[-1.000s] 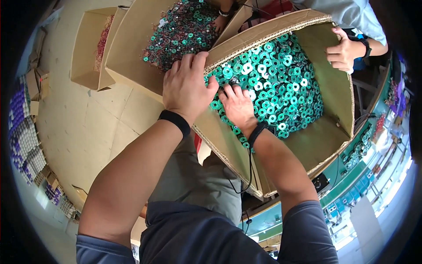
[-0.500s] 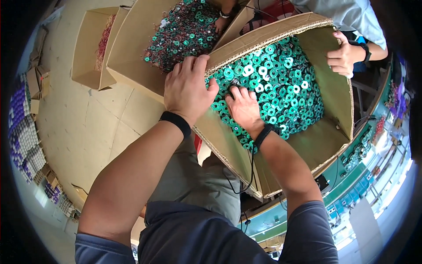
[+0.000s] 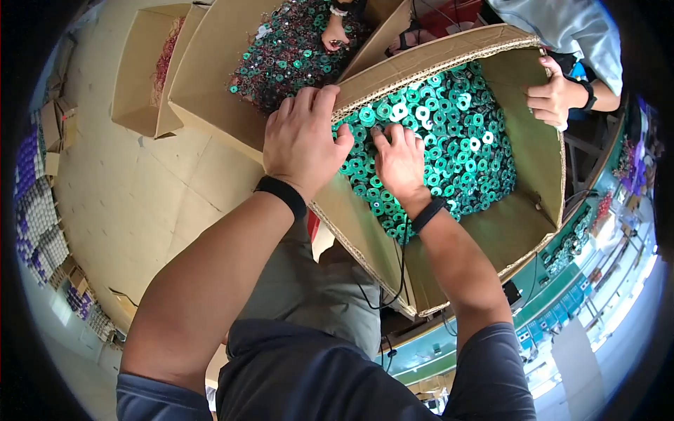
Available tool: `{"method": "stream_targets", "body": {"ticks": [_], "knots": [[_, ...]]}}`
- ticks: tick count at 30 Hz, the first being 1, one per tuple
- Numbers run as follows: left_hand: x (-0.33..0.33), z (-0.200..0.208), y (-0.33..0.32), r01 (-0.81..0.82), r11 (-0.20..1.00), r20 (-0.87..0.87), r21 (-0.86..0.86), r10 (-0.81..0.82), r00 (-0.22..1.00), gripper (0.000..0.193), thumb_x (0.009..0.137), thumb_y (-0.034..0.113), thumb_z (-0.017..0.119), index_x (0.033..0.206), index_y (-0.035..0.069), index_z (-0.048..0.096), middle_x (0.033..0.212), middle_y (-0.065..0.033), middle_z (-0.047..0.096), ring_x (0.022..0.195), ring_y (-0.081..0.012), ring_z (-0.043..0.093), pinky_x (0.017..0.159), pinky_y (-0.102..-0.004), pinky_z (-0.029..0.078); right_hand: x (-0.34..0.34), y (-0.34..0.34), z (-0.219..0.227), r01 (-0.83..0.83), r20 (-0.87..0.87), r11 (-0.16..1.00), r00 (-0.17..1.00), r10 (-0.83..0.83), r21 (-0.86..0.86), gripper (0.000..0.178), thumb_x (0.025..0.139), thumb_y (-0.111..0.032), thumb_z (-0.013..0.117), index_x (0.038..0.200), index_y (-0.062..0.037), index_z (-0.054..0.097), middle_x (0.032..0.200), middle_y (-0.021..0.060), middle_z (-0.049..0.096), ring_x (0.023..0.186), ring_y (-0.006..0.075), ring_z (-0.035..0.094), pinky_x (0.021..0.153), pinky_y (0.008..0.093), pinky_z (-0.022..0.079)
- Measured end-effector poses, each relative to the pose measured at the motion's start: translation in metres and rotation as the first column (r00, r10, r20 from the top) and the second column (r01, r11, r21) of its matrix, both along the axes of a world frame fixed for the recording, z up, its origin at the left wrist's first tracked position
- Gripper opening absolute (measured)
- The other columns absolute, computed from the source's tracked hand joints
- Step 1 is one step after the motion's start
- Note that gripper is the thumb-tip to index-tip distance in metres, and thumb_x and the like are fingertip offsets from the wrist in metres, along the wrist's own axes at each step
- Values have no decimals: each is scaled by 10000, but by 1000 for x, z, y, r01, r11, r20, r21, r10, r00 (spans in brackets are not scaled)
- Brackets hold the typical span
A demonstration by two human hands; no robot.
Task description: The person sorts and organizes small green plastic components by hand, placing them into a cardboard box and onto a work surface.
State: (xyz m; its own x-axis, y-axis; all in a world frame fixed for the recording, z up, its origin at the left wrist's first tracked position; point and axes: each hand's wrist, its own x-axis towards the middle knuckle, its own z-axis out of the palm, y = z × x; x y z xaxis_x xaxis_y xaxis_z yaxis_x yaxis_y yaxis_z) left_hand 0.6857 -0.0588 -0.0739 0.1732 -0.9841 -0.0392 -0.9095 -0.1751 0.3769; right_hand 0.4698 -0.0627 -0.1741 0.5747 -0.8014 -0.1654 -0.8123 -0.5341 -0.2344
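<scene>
My left hand (image 3: pixel 302 140) is closed over the left edge of a tilted cardboard box (image 3: pixel 502 228), thumb toward the inside. The box holds a thick heap of flat green rings (image 3: pixel 456 140) with holes in their centres, dark parts showing among them. Inside the box, my right hand (image 3: pixel 404 165) rests on the rings with its fingers bent down; whatever lies under the fingertips is hidden. Both wrists wear black bands, and a black cord (image 3: pixel 403 274) hangs from the right one.
Another person's hand (image 3: pixel 551 95) grips the box's far right edge. A different hand (image 3: pixel 337 34) reaches into a second carton (image 3: pixel 210 91) of small green and reddish-brown pieces. A third carton (image 3: pixel 137 77) with red pieces stands left of it. A green-edged workbench (image 3: pixel 554 281) curves along the right.
My right hand has shifted slightly right over the rings, while my left stays on the box edge. The hand in the second carton has moved left, further into view.
</scene>
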Motion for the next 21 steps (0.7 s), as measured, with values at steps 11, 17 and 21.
{"method": "stream_targets", "body": {"ticks": [11, 17, 21], "knots": [[-1, 2, -2, -16, 998, -37, 64, 18, 999, 512, 838, 249, 760, 1323, 153, 628, 1172, -89, 665, 1100, -347, 652, 940, -514, 528, -8, -8, -3, -107, -167, 994, 980, 108, 16, 293, 912, -171, 625, 1201, -165, 673, 1303, 42, 573, 1149, 270, 554, 930, 445, 446], [-1, 1, -1, -16, 998, -42, 55, 18, 999, 507, 836, 243, 759, 1317, 152, 627, 1171, -90, 665, 1104, -345, 651, 942, -511, 528, -2, -14, -1, -147, -57, 989, 987, 148, 19, 289, 864, -226, 704, 1135, -124, 699, 1359, 42, 618, 1192, 277, 576, 948, 463, 459], [0, -1, 0, 5, 1000, -4, -11, -5, 1000, 495, 828, 252, 759, 1293, 137, 635, 1103, -80, 651, 1029, -316, 665, 893, -483, 543, 11, -16, -2, -96, 3, 995, 995, 96, -12, 167, 881, -255, 707, 970, -114, 694, 1143, 59, 668, 1085, 274, 599, 896, 442, 461]]}}
